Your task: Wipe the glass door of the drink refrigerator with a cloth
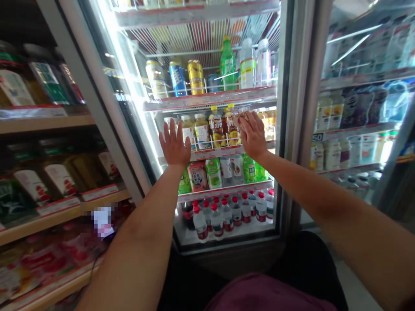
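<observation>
My left hand (175, 143) is spread flat, fingers apart, and appears to rest on the glass door of a lit drinks fridge (214, 96). Under the fingers of my right hand (254, 134) is a crumpled pinkish-brown cloth (240, 118), pressed towards the same glass. Its edges are partly hidden by my fingers. Behind the glass, between my hands, stand iced tea bottles with yellow caps (218, 127) and pale-labelled bottles (201, 131).
Higher up in the fridge are cans (196, 77) and a green bottle (228, 65). Cartons (214, 172) and red-capped water bottles (217, 220) fill the lower levels. Wooden shelves (61, 203) with bottles stand at left. Another fridge (353, 129) is at right, past a metal frame (298, 108).
</observation>
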Action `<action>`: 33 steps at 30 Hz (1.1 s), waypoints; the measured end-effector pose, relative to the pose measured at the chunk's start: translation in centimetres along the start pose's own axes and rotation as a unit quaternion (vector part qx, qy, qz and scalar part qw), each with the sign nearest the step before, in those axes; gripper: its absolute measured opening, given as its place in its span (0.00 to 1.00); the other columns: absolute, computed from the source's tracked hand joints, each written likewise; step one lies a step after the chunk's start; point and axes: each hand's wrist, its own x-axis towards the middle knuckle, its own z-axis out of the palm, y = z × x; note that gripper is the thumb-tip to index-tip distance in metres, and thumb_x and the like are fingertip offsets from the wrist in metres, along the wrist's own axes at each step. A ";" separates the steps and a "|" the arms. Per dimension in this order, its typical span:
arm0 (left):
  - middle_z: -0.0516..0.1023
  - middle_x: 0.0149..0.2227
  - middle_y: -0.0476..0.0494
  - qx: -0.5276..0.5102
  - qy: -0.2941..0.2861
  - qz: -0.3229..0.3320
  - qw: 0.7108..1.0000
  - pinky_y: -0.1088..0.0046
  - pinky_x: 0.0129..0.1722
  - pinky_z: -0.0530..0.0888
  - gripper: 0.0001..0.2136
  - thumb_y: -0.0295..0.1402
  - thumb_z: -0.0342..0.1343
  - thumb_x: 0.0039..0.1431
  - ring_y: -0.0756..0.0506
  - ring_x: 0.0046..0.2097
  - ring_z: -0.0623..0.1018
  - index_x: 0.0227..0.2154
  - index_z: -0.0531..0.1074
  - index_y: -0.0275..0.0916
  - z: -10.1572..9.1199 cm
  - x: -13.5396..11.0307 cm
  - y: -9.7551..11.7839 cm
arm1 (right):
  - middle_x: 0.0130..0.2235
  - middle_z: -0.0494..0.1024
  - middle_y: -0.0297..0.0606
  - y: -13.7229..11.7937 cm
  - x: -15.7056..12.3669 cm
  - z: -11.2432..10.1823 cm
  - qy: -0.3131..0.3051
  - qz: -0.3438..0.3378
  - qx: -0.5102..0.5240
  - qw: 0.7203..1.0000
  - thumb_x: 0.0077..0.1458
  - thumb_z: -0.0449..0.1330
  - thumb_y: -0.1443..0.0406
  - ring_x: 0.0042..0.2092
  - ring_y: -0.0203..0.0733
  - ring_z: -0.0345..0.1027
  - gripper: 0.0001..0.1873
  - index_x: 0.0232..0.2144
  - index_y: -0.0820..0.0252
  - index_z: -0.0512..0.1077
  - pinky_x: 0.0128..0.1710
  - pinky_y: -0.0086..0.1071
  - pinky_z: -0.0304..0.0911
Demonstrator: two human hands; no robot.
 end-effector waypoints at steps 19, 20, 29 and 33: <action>0.49 0.80 0.28 -0.138 -0.077 0.315 0.936 0.51 0.79 0.53 0.34 0.51 0.32 0.84 0.36 0.81 0.46 0.80 0.51 0.33 6.3 0.9 9.5 | 0.81 0.53 0.36 -3.5 2.9 1.0 -0.098 0.011 0.207 0.973 0.75 0.47 0.61 0.80 0.44 0.51 0.33 0.77 0.62 0.60 0.80 0.41 0.54; 0.48 0.81 0.27 -0.127 -0.078 0.312 0.938 0.50 0.79 0.54 0.34 0.51 0.34 0.84 0.36 0.81 0.46 0.80 0.50 0.32 6.5 0.8 9.4 | 0.81 0.54 0.37 -2.8 2.9 0.6 -0.092 0.001 0.212 0.973 0.74 0.46 0.61 0.80 0.43 0.52 0.34 0.78 0.62 0.59 0.80 0.42 0.54; 0.62 0.75 0.29 0.007 -0.070 0.226 0.971 0.44 0.77 0.59 0.28 0.34 0.54 0.77 0.29 0.77 0.59 0.76 0.62 0.37 5.9 0.3 12.2 | 0.81 0.54 0.47 3.8 1.2 -3.2 -0.069 0.079 -0.052 0.993 0.77 0.41 0.59 0.82 0.54 0.41 0.34 0.79 0.61 0.54 0.80 0.64 0.41; 0.74 0.66 0.28 0.032 -0.036 0.210 0.977 0.41 0.75 0.61 0.25 0.30 0.55 0.76 0.28 0.71 0.69 0.73 0.69 0.36 6.5 0.5 13.7 | 0.82 0.50 0.47 4.3 0.5 -2.9 -0.092 0.098 -0.103 0.985 0.76 0.41 0.60 0.82 0.54 0.41 0.35 0.80 0.62 0.52 0.79 0.66 0.40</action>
